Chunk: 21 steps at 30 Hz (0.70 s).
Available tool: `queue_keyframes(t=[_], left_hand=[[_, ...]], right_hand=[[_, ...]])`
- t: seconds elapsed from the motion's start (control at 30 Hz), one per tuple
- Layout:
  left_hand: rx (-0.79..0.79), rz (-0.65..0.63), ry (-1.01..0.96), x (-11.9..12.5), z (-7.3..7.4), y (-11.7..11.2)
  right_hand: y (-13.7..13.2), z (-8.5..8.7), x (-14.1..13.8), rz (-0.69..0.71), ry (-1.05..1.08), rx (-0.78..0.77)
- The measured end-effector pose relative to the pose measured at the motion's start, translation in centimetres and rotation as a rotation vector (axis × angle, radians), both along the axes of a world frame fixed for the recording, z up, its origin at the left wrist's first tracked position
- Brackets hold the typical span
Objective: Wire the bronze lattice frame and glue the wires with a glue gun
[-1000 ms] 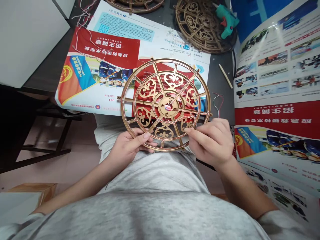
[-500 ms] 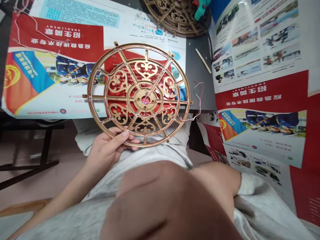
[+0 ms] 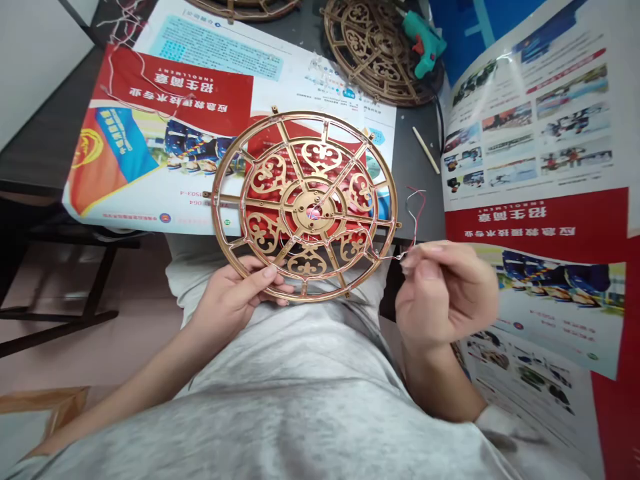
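A round gold-coloured openwork frame [image 3: 301,211], with spokes and scrolled ornaments, tilts over the table edge and my lap. My left hand [image 3: 245,287] grips its lower left rim, thumb on top and fingers beneath. Thin red and white wires [image 3: 413,217] run across the frame and stick out past its right side. By these wires, my right hand [image 3: 445,293] is closed, thumb and fingertips pinched together where the wires pass. Whether the wire lies between the fingertips is hidden.
At the back, a second round frame [image 3: 350,70] lies beside a teal glue gun [image 3: 425,43]; part of another frame [image 3: 245,9] shows at the top edge. A pale stick [image 3: 426,151] rests on the dark table. Loose wires [image 3: 123,33] lie back left. Printed sheets [image 3: 280,57] cover table and right side.
My right hand has come down from close before the camera to the wires at the frame's right. My left hand keeps its hold on the frame. The view has shifted.
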<state>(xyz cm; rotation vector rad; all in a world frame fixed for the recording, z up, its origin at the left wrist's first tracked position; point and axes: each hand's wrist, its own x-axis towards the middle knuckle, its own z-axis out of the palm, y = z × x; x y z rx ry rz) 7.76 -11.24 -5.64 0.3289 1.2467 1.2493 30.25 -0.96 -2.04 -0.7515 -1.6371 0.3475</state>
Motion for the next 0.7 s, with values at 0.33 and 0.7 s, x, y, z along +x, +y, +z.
queue_keyframes(t=[0.33, 0.7], left_hand=[[0.012, 0.045, 0.012, -0.3, 0.5, 0.0], [0.071, 0.156, 0.377, -1.5, 0.0, -0.4]], right_hand=[[-2.7, -8.1, 4.1, 0.338, -0.043, -0.885], [-2.2, -7.1, 0.0, 0.734, 0.441, -1.318]])
